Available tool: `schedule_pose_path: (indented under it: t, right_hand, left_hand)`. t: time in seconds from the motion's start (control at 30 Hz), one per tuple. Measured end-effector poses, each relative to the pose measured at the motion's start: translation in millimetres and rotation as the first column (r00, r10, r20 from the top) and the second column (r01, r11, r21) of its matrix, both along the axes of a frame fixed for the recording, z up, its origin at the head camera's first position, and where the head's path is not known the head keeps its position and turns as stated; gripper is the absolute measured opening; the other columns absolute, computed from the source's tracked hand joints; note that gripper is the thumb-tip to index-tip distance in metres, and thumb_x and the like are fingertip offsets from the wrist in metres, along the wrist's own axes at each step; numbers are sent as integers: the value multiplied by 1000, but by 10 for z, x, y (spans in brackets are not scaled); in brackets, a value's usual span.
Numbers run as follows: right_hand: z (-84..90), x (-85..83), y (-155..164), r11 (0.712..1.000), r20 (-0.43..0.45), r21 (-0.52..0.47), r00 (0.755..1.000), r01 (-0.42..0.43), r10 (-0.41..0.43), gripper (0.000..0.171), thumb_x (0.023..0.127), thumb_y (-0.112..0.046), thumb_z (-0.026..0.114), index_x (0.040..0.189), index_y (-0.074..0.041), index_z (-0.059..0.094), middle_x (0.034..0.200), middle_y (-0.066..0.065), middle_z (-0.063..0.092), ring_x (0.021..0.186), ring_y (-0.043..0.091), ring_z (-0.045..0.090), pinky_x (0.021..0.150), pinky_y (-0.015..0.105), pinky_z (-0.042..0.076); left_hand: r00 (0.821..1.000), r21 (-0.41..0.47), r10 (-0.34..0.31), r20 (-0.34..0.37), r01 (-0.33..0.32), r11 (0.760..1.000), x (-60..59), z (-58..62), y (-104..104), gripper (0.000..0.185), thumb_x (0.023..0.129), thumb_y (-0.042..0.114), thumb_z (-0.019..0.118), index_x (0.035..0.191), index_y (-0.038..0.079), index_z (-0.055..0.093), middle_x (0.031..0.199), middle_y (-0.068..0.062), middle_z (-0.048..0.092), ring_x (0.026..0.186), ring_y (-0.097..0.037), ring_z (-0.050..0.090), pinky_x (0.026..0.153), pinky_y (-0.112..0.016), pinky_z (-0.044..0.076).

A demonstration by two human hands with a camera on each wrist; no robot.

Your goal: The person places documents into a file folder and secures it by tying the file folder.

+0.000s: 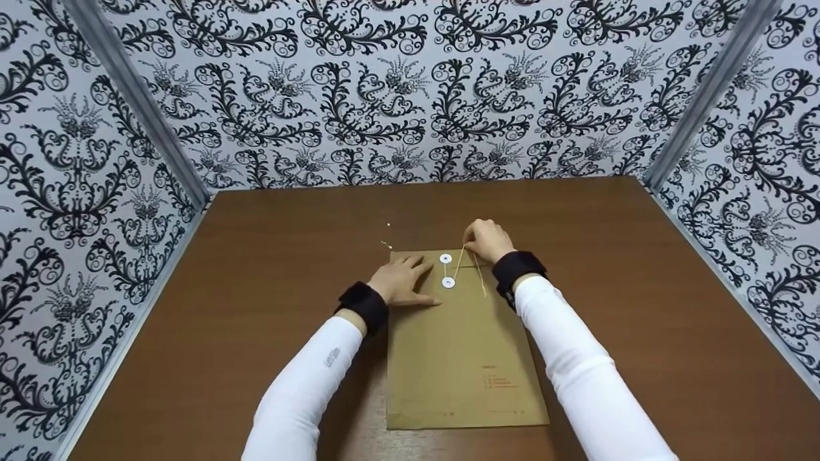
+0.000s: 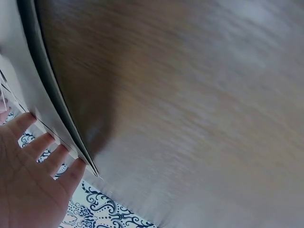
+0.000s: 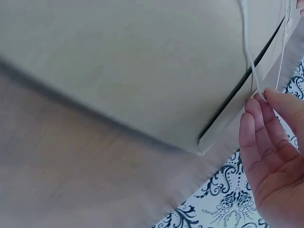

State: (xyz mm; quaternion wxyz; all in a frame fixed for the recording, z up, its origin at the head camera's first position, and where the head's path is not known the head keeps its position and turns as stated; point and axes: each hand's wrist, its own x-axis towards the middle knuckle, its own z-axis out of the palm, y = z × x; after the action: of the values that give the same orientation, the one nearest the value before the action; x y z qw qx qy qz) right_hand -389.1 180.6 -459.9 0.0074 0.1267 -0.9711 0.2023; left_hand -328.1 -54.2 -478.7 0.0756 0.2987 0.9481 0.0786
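A brown paper string-tie envelope [image 1: 458, 358] lies flat, its flap at the far end. Two white button discs [image 1: 448, 282] sit one above the other there, with string running between them. My right hand [image 1: 489, 241] pinches the pale string [image 3: 248, 45] between thumb and fingertips, over the flap's right part; a loose end hangs down onto the envelope. My left hand [image 1: 400, 282] rests on the envelope's upper left side with its fingers spread. In the left wrist view, the fingers [image 2: 59, 156] lie straight along the flap edge.
The envelope lies on a brown wooden table [image 1: 275, 256]. Small pale scraps [image 1: 387, 244] lie just beyond its upper left corner. Patterned panels [image 1: 384, 96] stand behind and on both sides. Red print [image 1: 500, 378] marks the envelope's lower right.
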Motion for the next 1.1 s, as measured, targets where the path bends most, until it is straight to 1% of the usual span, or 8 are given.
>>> schedule_pose_path:
  t: [0.17,0.2,0.3,0.4,0.43,0.67,0.9,1.1]
  right_hand:
    - [5,-33,-95,1000,0,22,1000,-7,7,11,91,-8,70,95,-2,79,110,20,77,105,43,72,92,56,56]
    - [1,-41,-107,1000,-6,26,1000,-10,10,11,91,-8,70,94,-3,79,109,19,77,105,42,72,91,55,57]
    - [-15,-60,-153,999,-24,31,1000,-14,15,10,91,-7,71,93,-4,79,107,18,78,103,41,73,90,54,57]
    - [-37,-73,-209,999,-38,31,999,-26,27,9,91,-7,71,92,-4,79,105,18,78,101,40,73,88,53,57]
    - [-45,-75,-229,999,-39,30,999,-27,29,9,91,-7,71,93,-4,79,105,18,78,101,40,73,88,53,57]
    - [-88,-91,-349,999,-38,24,999,-32,33,10,93,-8,70,95,-4,79,108,17,79,105,40,73,92,53,58]
    - [-129,-125,-408,997,-71,31,995,-65,67,10,93,-12,71,95,-6,79,107,14,79,103,39,74,90,53,58]
    - [-155,-112,-426,996,-56,47,996,-73,75,11,94,-12,71,98,-7,80,111,14,78,108,38,73,93,53,58]
  left_hand:
    - [1000,11,-7,0,7,1000,12,10,-10,90,89,64,67,156,10,43,164,-19,38,151,-42,39,120,-54,40]
    - [1000,11,-12,-24,12,1000,-10,-32,-13,90,89,69,63,156,11,44,163,-19,40,150,-42,41,119,-54,41]
    - [1000,24,-10,-28,11,1000,-6,-23,-14,90,88,69,63,155,11,45,162,-18,41,149,-41,41,119,-54,41]
    - [1000,26,-4,-21,4,1000,2,-8,-21,88,89,67,64,156,13,45,162,-18,41,150,-41,41,120,-54,40]
    - [1000,27,3,4,-3,1000,27,36,-19,87,89,62,68,156,12,44,163,-18,40,151,-41,39,122,-54,38]
    - [1000,19,2,16,-2,1000,19,26,-16,89,90,63,67,157,12,41,164,-18,39,152,-41,38,121,-54,39]
    - [1000,31,1,1,-2,1000,19,27,-20,90,88,63,68,156,11,43,163,-18,40,151,-41,40,120,-55,40]
    - [1000,40,-11,-8,12,999,22,3,-23,91,88,63,68,156,9,43,162,-19,41,150,-41,40,120,-55,40]
